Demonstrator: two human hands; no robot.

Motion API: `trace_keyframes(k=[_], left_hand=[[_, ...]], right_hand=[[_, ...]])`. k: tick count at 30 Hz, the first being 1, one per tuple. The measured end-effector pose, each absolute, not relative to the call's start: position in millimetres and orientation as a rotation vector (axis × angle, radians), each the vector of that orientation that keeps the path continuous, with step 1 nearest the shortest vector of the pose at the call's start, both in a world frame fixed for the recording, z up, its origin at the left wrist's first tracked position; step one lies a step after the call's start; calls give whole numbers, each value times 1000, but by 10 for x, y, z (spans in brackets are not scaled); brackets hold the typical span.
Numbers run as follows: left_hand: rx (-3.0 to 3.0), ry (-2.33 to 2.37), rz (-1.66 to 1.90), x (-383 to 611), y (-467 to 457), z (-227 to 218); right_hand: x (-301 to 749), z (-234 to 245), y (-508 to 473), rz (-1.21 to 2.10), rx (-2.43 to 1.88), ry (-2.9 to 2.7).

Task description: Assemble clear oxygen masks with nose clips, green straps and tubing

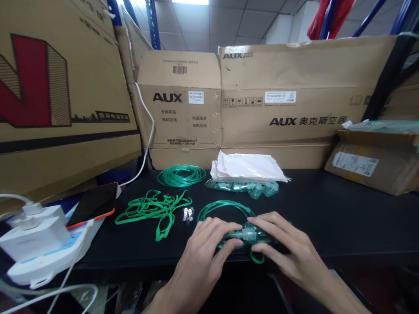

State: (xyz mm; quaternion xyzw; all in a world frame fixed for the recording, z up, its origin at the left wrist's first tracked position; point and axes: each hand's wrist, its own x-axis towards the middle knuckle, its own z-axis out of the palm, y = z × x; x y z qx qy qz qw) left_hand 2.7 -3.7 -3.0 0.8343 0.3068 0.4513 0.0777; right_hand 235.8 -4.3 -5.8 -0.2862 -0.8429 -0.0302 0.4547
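Note:
Both of my hands rest on a clear green plastic mask piece at the near edge of the black table. My left hand pinches its left side, fingers curled around it. My right hand grips its right side. A loop of green tubing attached to the piece curves away behind my fingers. A small green loop hangs below my right fingers.
Green elastic straps lie in a tangle to the left, with a small clear part beside them. Behind are a coiled green tube, bagged green masks under white plastic bags. A phone, white chargers and cardboard boxes surround the table.

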Motion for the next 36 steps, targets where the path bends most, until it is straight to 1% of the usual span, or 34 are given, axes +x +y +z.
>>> trace_keyframes(k=[9,21,36], left_hand=[[2521,867,1486,36,-23,-63],[2541,876,1466,40,-35,-52],[2551,887,1482,72,-45,-32]], right_hand=[[2361,-23,-38,1,-616,-2031],[2353,-27,-57,-56,-579,-2054],[2343,8,-19,-23,-583,-2075]])
